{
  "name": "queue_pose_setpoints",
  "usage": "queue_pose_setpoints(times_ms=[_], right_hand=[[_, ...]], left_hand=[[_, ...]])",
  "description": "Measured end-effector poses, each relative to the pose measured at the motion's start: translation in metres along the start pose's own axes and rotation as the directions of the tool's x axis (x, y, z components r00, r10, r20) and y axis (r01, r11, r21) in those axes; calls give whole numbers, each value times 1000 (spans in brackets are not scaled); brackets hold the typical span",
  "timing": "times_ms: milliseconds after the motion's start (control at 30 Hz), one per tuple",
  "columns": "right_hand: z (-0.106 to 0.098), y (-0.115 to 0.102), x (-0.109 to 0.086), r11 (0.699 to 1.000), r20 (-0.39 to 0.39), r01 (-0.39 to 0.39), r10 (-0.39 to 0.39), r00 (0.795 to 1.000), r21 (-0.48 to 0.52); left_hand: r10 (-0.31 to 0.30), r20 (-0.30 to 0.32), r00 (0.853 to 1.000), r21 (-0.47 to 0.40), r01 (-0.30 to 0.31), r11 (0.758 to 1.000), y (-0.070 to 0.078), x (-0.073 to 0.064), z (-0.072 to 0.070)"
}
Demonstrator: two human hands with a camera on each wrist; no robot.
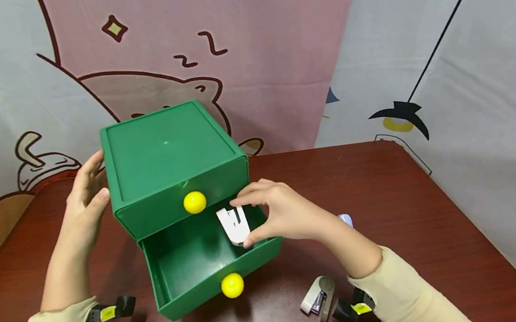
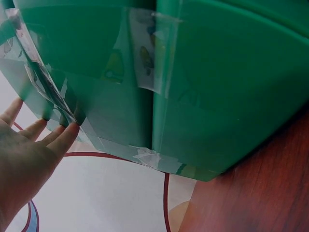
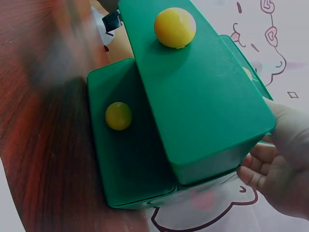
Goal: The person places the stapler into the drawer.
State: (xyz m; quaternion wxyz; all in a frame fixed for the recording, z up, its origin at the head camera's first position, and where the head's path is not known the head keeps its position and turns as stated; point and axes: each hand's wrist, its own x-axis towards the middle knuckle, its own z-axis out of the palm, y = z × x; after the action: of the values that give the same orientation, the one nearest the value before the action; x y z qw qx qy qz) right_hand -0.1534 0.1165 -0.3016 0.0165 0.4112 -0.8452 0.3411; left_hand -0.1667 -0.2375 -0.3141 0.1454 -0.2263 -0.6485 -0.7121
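A green two-drawer cabinet (image 1: 171, 151) with yellow ball knobs stands on the table, its lower drawer (image 1: 178, 262) pulled out. My right hand (image 1: 285, 207) pinches a white stapler (image 1: 234, 224) between thumb and fingers, over the right part of that drawer. In the right wrist view the right hand (image 3: 277, 169) shows beside the green cabinet (image 3: 207, 96); the stapler is hidden there. My left hand (image 1: 85, 195) rests against the cabinet's left side. In the left wrist view its fingers (image 2: 63, 140) stretch out and touch the green wall with clear tape on it.
A second stapler, white and grey (image 1: 319, 299), lies on the brown table (image 1: 366, 178) in front of the right forearm. A small pale purple thing (image 1: 345, 219) peeks out behind that forearm. A printed cloth (image 1: 270, 42) hangs behind the table.
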Motion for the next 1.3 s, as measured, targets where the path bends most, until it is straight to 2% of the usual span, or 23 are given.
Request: queue_pose_setpoints(times_ms=[267,400,567,767,967,1200,1300], right_hand=[[0,-3,2,997,60,8,-4,998,-79],[0,-3,0,998,51,14,-11,999,-55],[-3,-1,-11,998,-51,38,-35,998,55],[-15,1,-33,990,-178,62,-39,983,126],[-31,12,-61,996,-219,-6,25,975,88],[-40,37,-91,987,-196,-155,160,967,43],[-42,48,-102,982,-180,-190,188,965,9]], left_hand=[[-22,4,1000,25,22,999,1,-1,-1],[-31,3,1000,32,31,999,2,-1,-1],[-34,5,999,37,34,999,1,-1,-1],[-36,10,999,35,35,999,2,-1,-1],[-38,10,999,40,37,998,2,0,-1],[-34,18,999,40,33,999,2,0,-2],[-30,20,999,35,29,999,1,0,-1]])
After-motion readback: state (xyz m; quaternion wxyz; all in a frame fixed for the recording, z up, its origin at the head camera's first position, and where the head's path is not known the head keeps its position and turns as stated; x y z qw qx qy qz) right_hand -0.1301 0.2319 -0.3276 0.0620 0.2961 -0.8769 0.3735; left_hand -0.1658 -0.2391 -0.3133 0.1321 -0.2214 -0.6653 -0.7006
